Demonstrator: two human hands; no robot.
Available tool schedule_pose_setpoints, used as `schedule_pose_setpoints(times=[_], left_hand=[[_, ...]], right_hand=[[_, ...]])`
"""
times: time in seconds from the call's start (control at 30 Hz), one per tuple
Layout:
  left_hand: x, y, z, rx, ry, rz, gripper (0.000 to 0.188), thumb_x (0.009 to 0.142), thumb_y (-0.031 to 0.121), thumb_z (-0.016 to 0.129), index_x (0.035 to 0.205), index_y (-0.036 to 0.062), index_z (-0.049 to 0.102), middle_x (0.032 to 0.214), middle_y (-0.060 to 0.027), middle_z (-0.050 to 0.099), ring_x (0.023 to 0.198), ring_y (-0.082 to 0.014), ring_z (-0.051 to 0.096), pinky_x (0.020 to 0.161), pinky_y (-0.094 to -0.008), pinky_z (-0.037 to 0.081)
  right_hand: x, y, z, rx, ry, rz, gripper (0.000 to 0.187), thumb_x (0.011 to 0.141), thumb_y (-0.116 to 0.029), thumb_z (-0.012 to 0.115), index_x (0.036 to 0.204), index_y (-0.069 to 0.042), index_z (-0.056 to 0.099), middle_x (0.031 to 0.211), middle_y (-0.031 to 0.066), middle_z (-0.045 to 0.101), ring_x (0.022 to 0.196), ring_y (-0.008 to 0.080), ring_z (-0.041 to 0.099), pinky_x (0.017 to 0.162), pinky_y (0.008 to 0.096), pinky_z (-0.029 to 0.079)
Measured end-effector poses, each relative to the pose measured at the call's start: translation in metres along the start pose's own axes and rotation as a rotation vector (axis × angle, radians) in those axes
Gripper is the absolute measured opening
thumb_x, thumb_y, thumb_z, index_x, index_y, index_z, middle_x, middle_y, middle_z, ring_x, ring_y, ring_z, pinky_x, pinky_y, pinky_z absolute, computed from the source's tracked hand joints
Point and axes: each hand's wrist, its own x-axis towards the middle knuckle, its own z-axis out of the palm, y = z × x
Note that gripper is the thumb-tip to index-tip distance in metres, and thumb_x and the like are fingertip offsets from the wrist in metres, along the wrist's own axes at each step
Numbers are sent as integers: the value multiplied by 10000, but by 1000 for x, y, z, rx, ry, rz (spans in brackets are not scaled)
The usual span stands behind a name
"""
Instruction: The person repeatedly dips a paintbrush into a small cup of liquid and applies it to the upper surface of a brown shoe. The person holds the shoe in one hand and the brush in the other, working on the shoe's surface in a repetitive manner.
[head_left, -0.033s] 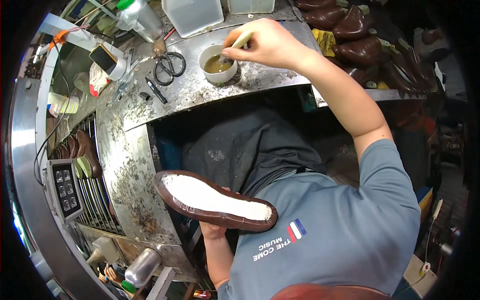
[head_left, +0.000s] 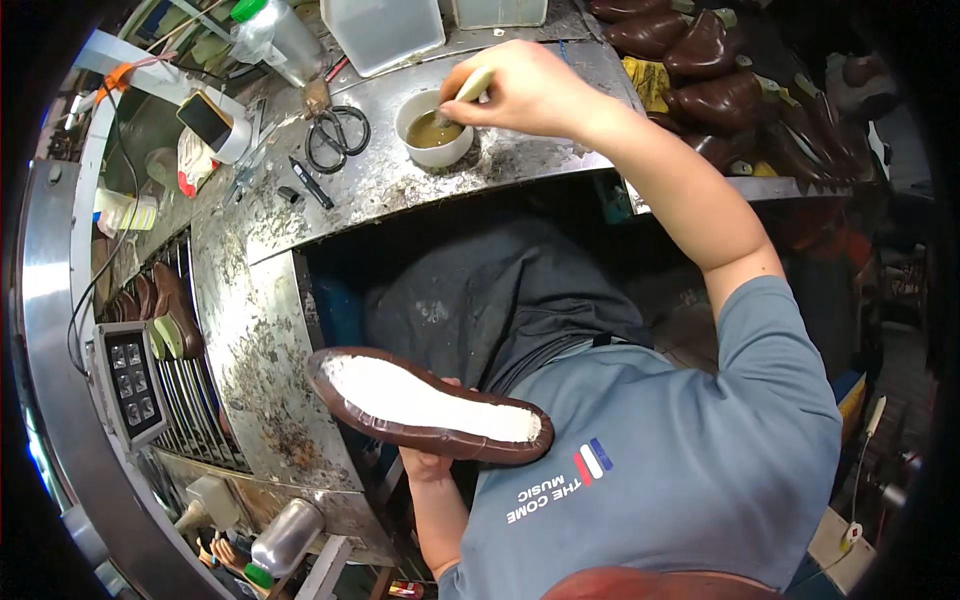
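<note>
My left hand (head_left: 428, 464) is wrapped round a brown leather shoe upper (head_left: 400, 424) from below, most of its fingers hidden. The shoe lies bottom up in front of my shirt, toe to the left. Its underside is a long white sole area (head_left: 425, 397) framed by the turned-in brown leather edge. Over the workbench, my right hand (head_left: 525, 92) pinches the pale handle of a brush (head_left: 475, 84). The brush's lower end dips into a white bowl (head_left: 440, 155) of yellowish-brown liquid; its bristles are hard to make out.
Black-handled scissors (head_left: 337, 138) and a black marker (head_left: 312, 183) lie left of the bowl on the stained metal workbench (head_left: 235, 235). Behind stand a clear plastic bin (head_left: 385, 35) and a green-capped bottle (head_left: 280, 42). Brown shoes (head_left: 715, 100) are piled at right; a lamp panel (head_left: 130, 380) is at left.
My right hand has shifted slightly at the bowl, and the brush handle has tipped a little. The shoe and my left hand stay almost still.
</note>
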Motion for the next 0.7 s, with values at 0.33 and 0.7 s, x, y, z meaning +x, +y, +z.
schedule_pose_setpoints(times=[0.33,0.7], left_hand=[[-15,6,-8,216,-25,146,1063,645,322,958,1503,46,396,1392,-250,538,1238,-352,588,994,-471,538],[0,29,13,736,116,430,1077,743,484,870,1529,7,310,1358,-231,541,1232,-356,566,1046,-464,474]], right_hand=[[23,5,27,-125,8,-49,224,834,-330,711,969,-159,766,896,86,743,852,307,712,766,419,571],[19,-4,14,21,291,-127,210,831,-316,763,951,-143,760,868,65,745,797,249,720,717,342,568]])
